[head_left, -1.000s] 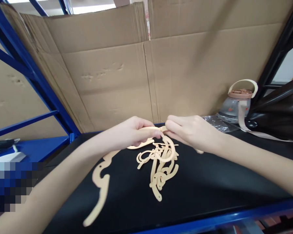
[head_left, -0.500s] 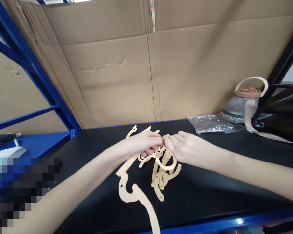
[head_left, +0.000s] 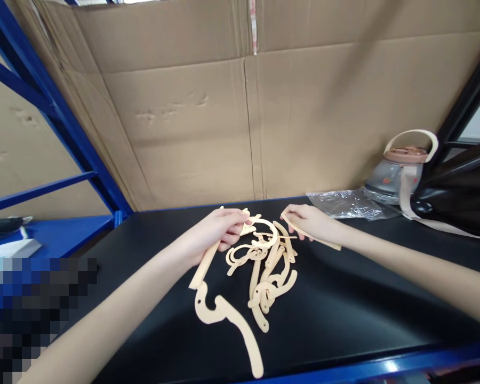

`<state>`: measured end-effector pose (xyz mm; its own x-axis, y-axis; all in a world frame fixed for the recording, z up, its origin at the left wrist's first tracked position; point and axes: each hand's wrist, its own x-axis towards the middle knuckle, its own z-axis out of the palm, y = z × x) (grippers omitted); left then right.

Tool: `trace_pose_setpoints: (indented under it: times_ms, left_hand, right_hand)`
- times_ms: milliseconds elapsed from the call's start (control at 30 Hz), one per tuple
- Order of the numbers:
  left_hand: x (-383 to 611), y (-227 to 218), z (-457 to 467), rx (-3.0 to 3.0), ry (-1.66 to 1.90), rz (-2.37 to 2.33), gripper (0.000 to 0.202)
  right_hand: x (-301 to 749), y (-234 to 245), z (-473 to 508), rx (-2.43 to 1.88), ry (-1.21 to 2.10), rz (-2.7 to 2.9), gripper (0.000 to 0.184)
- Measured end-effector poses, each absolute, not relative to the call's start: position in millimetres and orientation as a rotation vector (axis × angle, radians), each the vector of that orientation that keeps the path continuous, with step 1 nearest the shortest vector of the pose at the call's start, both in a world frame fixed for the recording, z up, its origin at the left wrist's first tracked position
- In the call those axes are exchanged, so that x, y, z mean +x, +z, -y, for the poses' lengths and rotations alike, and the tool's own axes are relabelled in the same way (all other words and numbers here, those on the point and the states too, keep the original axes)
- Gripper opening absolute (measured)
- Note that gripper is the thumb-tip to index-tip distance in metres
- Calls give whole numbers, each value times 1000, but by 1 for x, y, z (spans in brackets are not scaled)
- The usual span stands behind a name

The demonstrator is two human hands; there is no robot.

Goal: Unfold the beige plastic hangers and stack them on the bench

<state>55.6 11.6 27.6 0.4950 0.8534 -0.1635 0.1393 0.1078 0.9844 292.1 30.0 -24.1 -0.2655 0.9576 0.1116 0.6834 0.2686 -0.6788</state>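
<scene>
Pale yellow plastic parts of folding clothes hangers lie on a black tabletop. My left hand is closed, its thumb and finger pinching a curved hanger hook that arcs over the pile. In my right hand, raised to the right of the pile, is a slim curved hanger arm; it reaches back along the wrist. Beneath and between both hands sits the heap of hanger parts. Under my left wrist a flat strip leads to a large S-shaped hanger part near the front.
A clear jug with a handle and strap stands at the back right beside a crumpled clear plastic bag. Cardboard walls the back. Blue metal framing rises at the left, and a black bag is at the far right.
My hands, together over the pile before, have parted. My right hand moved right with a hanger arm; my left hand shifted slightly left, and the hook shows more fully.
</scene>
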Motion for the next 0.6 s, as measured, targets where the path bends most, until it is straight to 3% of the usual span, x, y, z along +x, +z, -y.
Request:
trace_pose_setpoints:
  times_ms: [133, 367, 600]
  left_hand:
    - [58, 17, -13, 1287, 659, -969, 18]
    - [52, 6, -5, 1348, 607, -875, 24]
    - [61, 5, 14, 1719, 684, -903, 28]
  right_hand:
    - [271, -39, -42, -1500, 598, 1963, 21]
    - [261, -21, -24, -1361, 428, 1877, 34]
    - [246, -5, 23, -964, 1216, 1869, 40]
